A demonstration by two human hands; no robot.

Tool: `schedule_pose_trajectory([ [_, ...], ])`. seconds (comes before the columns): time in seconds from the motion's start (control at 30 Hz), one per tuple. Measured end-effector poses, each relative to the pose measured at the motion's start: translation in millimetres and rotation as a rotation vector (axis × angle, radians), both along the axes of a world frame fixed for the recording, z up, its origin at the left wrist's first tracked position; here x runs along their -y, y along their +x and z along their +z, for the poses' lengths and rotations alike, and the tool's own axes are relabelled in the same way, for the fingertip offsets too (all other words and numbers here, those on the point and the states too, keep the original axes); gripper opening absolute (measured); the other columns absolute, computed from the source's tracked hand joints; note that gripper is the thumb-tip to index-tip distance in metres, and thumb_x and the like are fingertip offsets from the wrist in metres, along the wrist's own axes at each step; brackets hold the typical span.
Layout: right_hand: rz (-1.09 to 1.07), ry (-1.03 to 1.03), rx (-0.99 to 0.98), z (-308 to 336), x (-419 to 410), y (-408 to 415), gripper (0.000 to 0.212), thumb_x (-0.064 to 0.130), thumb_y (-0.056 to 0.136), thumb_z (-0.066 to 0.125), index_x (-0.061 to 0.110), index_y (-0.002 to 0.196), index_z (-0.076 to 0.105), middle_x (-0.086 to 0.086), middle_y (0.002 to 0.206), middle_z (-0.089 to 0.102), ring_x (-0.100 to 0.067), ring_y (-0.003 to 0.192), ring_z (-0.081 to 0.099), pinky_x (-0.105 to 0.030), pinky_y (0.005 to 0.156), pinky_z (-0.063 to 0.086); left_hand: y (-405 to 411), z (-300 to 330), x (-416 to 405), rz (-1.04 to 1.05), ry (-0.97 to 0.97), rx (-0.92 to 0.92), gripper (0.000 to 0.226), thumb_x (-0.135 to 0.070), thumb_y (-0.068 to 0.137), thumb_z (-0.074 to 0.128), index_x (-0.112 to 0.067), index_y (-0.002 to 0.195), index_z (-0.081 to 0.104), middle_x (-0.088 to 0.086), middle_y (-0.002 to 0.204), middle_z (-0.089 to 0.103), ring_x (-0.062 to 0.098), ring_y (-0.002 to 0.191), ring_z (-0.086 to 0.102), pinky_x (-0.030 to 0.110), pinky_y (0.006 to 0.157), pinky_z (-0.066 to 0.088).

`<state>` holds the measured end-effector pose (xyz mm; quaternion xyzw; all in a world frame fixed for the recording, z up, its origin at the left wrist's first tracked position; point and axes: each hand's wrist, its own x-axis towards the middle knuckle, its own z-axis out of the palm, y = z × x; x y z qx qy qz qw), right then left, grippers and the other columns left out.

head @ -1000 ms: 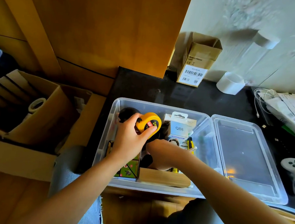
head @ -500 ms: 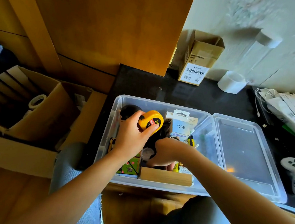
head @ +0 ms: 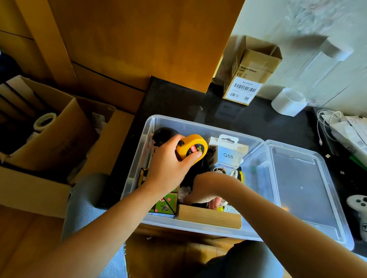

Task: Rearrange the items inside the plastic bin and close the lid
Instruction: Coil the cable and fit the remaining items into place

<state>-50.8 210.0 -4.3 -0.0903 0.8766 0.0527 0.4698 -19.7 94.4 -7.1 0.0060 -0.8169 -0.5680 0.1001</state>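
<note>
1. On the black desk (head: 246, 122), at the centre of the view, sits the clear plastic bin (head: 195, 225), open on top.
2. At 3 o'clock from the bin, just beside its right wall, the clear lid (head: 306, 189) lies flat on the desk.
3. The left hand (head: 169, 166) is over the bin's left half; its grip is closed around a yellow tape measure (head: 191, 148), fingers on top and thumb on the near edge.
4. The right hand (head: 207, 185) reaches down into the middle of the bin with fingers bent downward; I cannot tell whether its grip holds anything.
5. Inside the bin, at 12 o'clock from the right hand, stands a white box marked Q88 (head: 228, 151).
6. A wooden block (head: 208, 216) lies against the near wall, with a green patterned box (head: 165, 206) at 9 o'clock from it.
7. At 12 o'clock from the bin, against the wall, stands a cardboard carton (head: 247, 78), and a white tape roll (head: 289, 101) is at 3 o'clock from it.
8. A white controller (head: 363, 216) rests at 3 o'clock from the lid.
</note>
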Motion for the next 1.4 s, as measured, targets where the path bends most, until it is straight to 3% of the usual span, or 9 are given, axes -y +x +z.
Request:
schedule_pose_trajectory([
  [0.27, 0.007, -0.001, 0.12, -2, 7, 0, 0.031, 0.043, 0.089, 0.045, 0.013, 0.088, 0.052, -0.007, 0.071, 0.057, -0.018, 0.051, 0.054, -0.024, 0.054, 0.049, 0, 0, 0, -0.004, 0.006, -0.01, 0.024, -0.031, 0.084, 0.068, -0.018, 0.102, 0.059, -0.005, 0.088, 0.062, 0.001, 0.077, 0.059, 0.004, 0.064, 0.045],
  [0.4, 0.056, 0.018, 0.125, -5, 7, 2, 0.037, 0.044, 0.093, 0.043, 0.014, 0.072, 0.05, -0.006, 0.07, 0.057, -0.02, 0.056, 0.058, -0.029, 0.065, 0.052, 1, 1, 0, -0.004, 0.006, -0.005, 0.022, -0.031, 0.084, 0.069, -0.025, 0.098, 0.053, -0.011, 0.084, 0.058, -0.003, 0.075, 0.057, 0.003, 0.063, 0.045],
  [0.57, 0.18, 0.082, -0.015, -3, 4, 7, 0.045, 0.047, 0.095, 0.042, 0.011, 0.118, 0.056, -0.002, 0.077, 0.061, -0.014, 0.056, 0.059, -0.027, 0.067, 0.052, 0, 1, 1, -0.005, 0.015, -0.002, 0.023, -0.031, 0.083, 0.069, -0.026, 0.098, 0.053, -0.011, 0.085, 0.058, -0.001, 0.076, 0.057, 0.005, 0.064, 0.046],
  [0.7, 0.215, 0.062, -0.083, -1, 0, 14, 0.051, 0.052, 0.093, 0.042, 0.019, 0.132, 0.048, -0.003, 0.09, 0.064, -0.013, 0.054, 0.055, -0.023, 0.057, 0.047, -1, 0, 1, -0.007, 0.009, -0.001, 0.024, -0.031, 0.083, 0.07, -0.024, 0.099, 0.055, -0.01, 0.085, 0.058, 0.0, 0.076, 0.057, 0.004, 0.063, 0.045],
  [0.87, 0.301, -0.037, -0.228, 6, -2, 13, 0.042, 0.046, 0.091, 0.047, 0.017, 0.119, 0.058, -0.005, 0.096, 0.067, -0.019, 0.076, 0.059, -0.028, 0.071, 0.049, -1, 0, 1, 0.0, -0.014, 0.008, 0.026, -0.032, 0.083, 0.069, -0.022, 0.103, 0.055, -0.007, 0.09, 0.059, 0.001, 0.077, 0.056, 0.002, 0.062, 0.044],
  [0.97, 0.265, -0.164, -0.395, 9, -4, 15, 0.032, 0.04, 0.086, 0.057, 0.012, 0.101, 0.062, -0.005, 0.089, 0.066, -0.021, 0.074, 0.058, -0.031, 0.064, 0.049, -1, 1, 1, 0.0, -0.014, 0.01, 0.027, -0.032, 0.083, 0.069, -0.019, 0.104, 0.057, -0.005, 0.09, 0.061, 0.003, 0.077, 0.057, 0.003, 0.063, 0.044],
  [1.13, 0.36, -0.12, -0.53, 3, -2, 19, 0.046, 0.043, 0.084, 0.062, 0.012, 0.116, 0.049, 0.0, 0.077, 0.05, -0.021, 0.069, 0.049, -0.031, 0.056, 0.041, -1, 0, 1, 0.002, -0.024, 0.012, 0.031, -0.031, 0.083, 0.069, -0.014, 0.108, 0.059, -0.002, 0.094, 0.063, 0.009, 0.081, 0.059, 0.003, 0.064, 0.044],
  [1.3, 0.474, -0.09, -0.544, -5, 0, 13, 0.05, 0.044, 0.088, 0.058, 0.012, 0.124, 0.045, -0.006, 0.097, 0.063, -0.025, 0.088, 0.061, -0.028, 0.048, 0.032, -2, -1, 1, 0.006, -0.026, 0.015, 0.031, -0.031, 0.084, 0.068, -0.014, 0.108, 0.059, -0.001, 0.095, 0.065, 0.011, 0.083, 0.061, 0.007, 0.064, 0.046],
  [1.4, 0.475, -0.101, -0.527, -6, 1, 10, 0.045, 0.04, 0.088, 0.059, 0.013, 0.122, 0.049, -0.007, 0.102, 0.063, -0.027, 0.093, 0.061, -0.03, 0.058, 0.038, -2, -2, 1, 0.006, -0.026, 0.015, 0.032, -0.031, 0.084, 0.069, -0.014, 0.109, 0.06, 0.0, 0.095, 0.065, 0.012, 0.084, 0.062, 0.012, 0.066, 0.048],
])
